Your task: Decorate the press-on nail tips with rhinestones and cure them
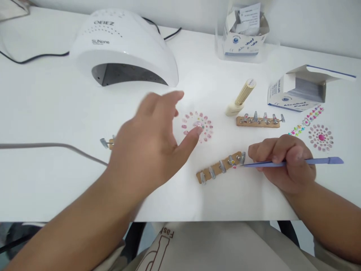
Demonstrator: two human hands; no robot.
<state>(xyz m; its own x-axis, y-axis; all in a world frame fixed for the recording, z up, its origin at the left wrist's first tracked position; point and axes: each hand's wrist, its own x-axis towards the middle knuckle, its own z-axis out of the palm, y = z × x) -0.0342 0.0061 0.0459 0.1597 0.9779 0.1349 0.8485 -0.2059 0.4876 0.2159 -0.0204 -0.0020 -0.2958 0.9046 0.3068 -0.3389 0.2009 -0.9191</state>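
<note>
My right hand (290,165) is closed around slim purple tweezers (313,161), whose fine tip points left. At that tip is a tiny pink decoration (234,167), beside a cork-coloured strip (216,171) carrying several clear nail tips on small metal mounts. One nail tip there bears a yellow decoration (233,162). My left hand (149,139) hovers over the table, slightly blurred, with thumb and forefinger spread and nothing between them. Its thumb is nearest a ring-shaped sheet of pink gem stickers (208,130), partly covering it.
A white nail lamp (126,45) stands at the back left. A polish bottle (238,99), another nail-tip strip (258,122), and more gem stickers (320,137) lie to the right. Two alcohol pad boxes (241,47) stand behind. A grey cable (56,144) runs in from the left.
</note>
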